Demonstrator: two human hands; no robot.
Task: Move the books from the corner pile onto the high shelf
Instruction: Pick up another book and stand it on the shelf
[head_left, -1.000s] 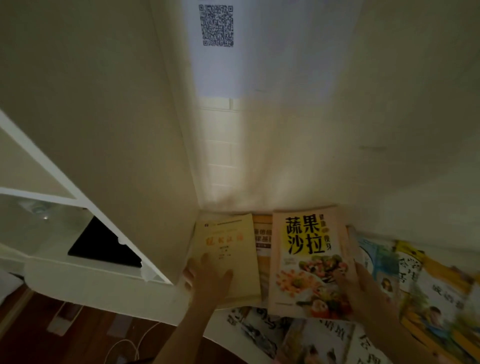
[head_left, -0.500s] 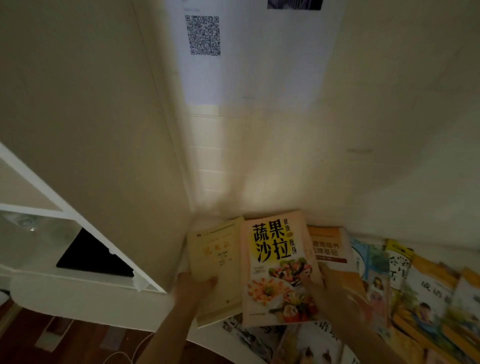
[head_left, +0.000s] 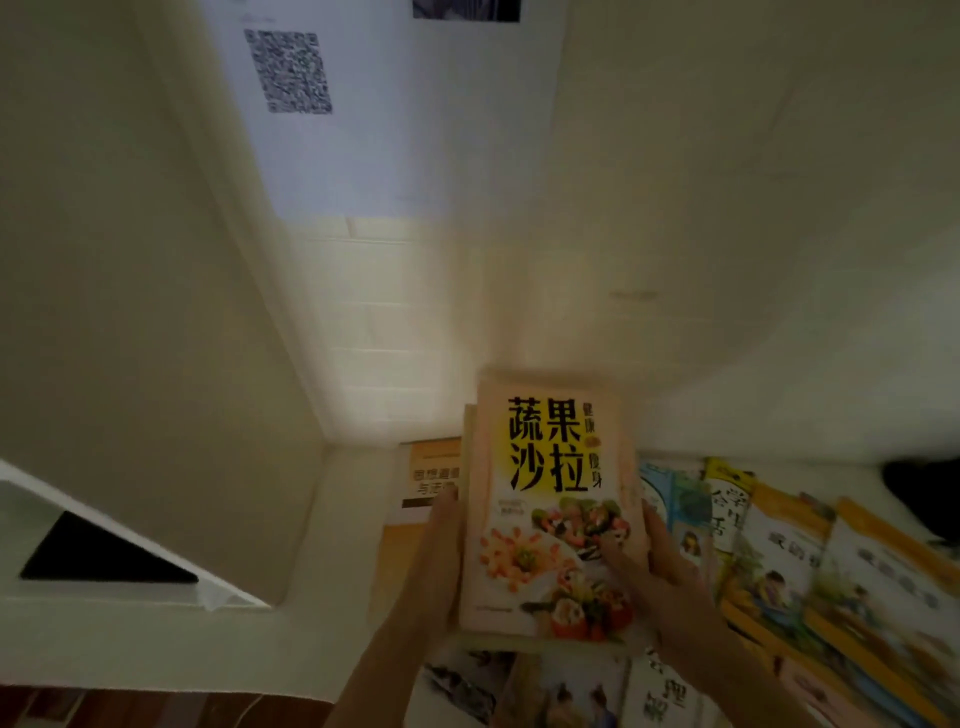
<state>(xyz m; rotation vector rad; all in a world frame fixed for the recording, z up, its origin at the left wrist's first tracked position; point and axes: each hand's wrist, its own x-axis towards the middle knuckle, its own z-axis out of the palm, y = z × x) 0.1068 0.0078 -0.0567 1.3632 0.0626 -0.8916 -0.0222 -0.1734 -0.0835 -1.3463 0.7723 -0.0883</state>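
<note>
A salad cookbook with a yellow title patch and food photos lies on top of a pale book whose edge shows at its left side. I hold this small stack lifted above the corner. My left hand grips its left edge. My right hand grips the right edge with the thumb lying on the cover. Below and to the left, an orange book lies flat in the corner on the white ledge.
Several colourful children's books are spread along the ledge to the right, more lie below the stack. A paper with a QR code hangs on the wall. A white shelf unit with a black opening stands at left.
The cookbook has slid left onto the pale book, and both hands now hold the two together, raised and shifted right. The orange book underneath is uncovered.
</note>
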